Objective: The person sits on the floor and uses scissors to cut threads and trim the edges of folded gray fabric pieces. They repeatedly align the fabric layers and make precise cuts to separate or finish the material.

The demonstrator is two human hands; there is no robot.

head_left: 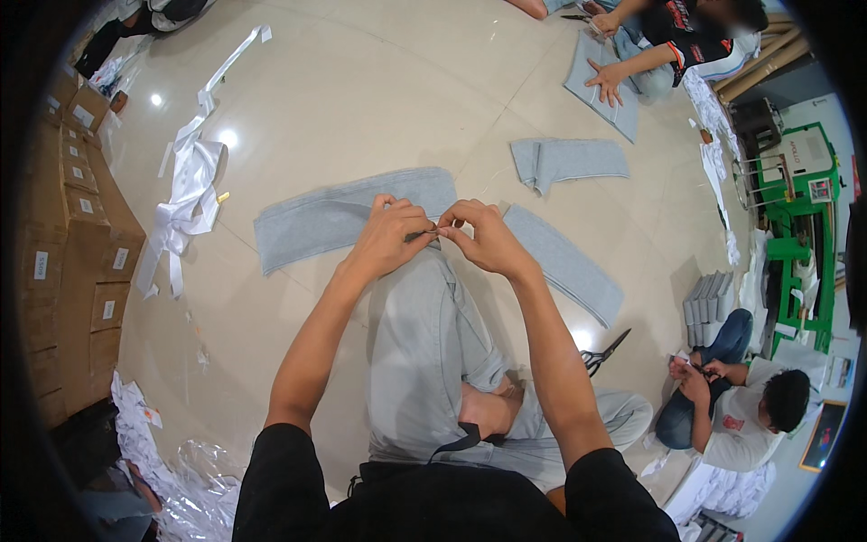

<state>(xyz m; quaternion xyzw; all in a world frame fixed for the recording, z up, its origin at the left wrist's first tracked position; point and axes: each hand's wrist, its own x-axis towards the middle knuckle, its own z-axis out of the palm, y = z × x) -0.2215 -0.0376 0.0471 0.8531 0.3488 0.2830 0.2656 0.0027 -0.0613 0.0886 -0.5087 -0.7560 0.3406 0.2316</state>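
My left hand and my right hand meet above my raised knee, fingertips almost touching. The left fingers are closed around a small dark item that is mostly hidden. A pinch of the right thumb and forefinger closes on something too small to name. Behind the left hand lies a long folded grey cloth piece on the floor. Another grey strip of cloth stretches out right of my right hand. Beyond it rests a shorter folded grey piece. Black-handled scissors lie near my right forearm.
Stacked cardboard boxes line the left side, near a tangle of white ribbon-like cloth. At upper right a person presses a hand on grey cloth. Another person sits at right near a green machine.
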